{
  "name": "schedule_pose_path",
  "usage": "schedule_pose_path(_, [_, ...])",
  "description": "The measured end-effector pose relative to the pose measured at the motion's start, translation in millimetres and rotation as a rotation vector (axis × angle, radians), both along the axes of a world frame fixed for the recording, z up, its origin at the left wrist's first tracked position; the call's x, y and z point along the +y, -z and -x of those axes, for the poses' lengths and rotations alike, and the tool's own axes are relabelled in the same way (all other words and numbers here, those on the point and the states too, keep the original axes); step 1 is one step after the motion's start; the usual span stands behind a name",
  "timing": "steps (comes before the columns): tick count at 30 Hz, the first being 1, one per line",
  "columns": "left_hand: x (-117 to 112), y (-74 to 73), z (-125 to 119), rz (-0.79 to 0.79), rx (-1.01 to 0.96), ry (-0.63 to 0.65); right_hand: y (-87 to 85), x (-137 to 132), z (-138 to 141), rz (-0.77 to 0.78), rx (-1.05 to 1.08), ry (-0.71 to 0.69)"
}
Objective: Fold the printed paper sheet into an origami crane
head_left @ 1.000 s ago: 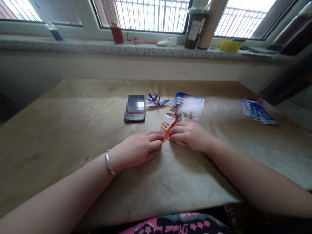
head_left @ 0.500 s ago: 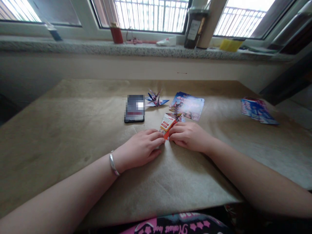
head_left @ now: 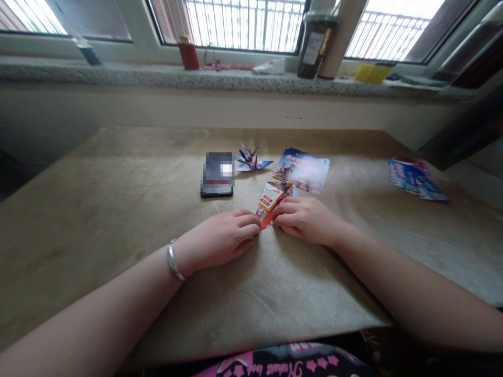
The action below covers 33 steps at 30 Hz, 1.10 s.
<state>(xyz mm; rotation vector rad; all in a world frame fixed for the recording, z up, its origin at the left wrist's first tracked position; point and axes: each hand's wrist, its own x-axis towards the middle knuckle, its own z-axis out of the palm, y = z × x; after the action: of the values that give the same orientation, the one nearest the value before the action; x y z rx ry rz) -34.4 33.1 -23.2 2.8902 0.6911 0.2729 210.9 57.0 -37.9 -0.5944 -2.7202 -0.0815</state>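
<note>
A partly folded sheet of printed paper (head_left: pixel 270 198) lies on the table between my hands, its orange and white faces showing. My right hand (head_left: pixel 301 217) grips its right edge with fingers curled and pressed together. At the lower left edge, the fingertips of my left hand (head_left: pixel 231 233) are closed together against the paper; the thumb lies partly under the fingers. A folded paper crane (head_left: pixel 253 159) in blue and pink stands beyond the paper. Behind my right hand is a stack of printed square sheets (head_left: pixel 304 168).
A phone (head_left: pixel 217 175) with a blurred screen lies left of the crane. More printed sheets (head_left: pixel 416 179) are fanned out at the right of the table (head_left: pixel 118 209). A stone windowsill (head_left: pixel 137 76) holds a red container (head_left: pixel 188 55), a dark jar (head_left: pixel 313 47) and a yellow box (head_left: pixel 371 72).
My left hand has slid slightly left, uncovering more of the paper's orange lower point. My right hand and the paper have stayed nearly still.
</note>
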Motion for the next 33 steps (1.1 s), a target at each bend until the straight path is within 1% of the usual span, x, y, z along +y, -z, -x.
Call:
schedule_pose_path(5, [-2,-7.3,4,0.057,0.022,-0.020,0.9,0,-2,0.001,-0.012,0.008])
schedule_pose_path(8, [-2,-11.2,6,0.094,0.001,-0.003,1.6,0,-4,0.010,-0.023,0.008])
schedule_pose_path(12, [-2,-11.8,8,0.112,-0.021,0.004,2.2,0,-4,0.011,-0.014,0.000])
schedule_pose_path(20, [-1,-13.5,8,0.138,-0.002,0.002,2.9,0,-5,0.003,-0.027,0.006])
schedule_pose_path(24, [0,-8.1,8,0.091,0.001,-0.037,2.9,0,-4,-0.004,-0.020,0.017])
schedule_pose_path(28, [-1,0.3,5,-0.037,0.010,-0.031,2.1,-1,-1,0.004,0.004,-0.001])
schedule_pose_path(33, [-4,0.4,-2,-0.104,0.020,-0.042,-0.3,-2,3,0.001,-0.032,-0.016])
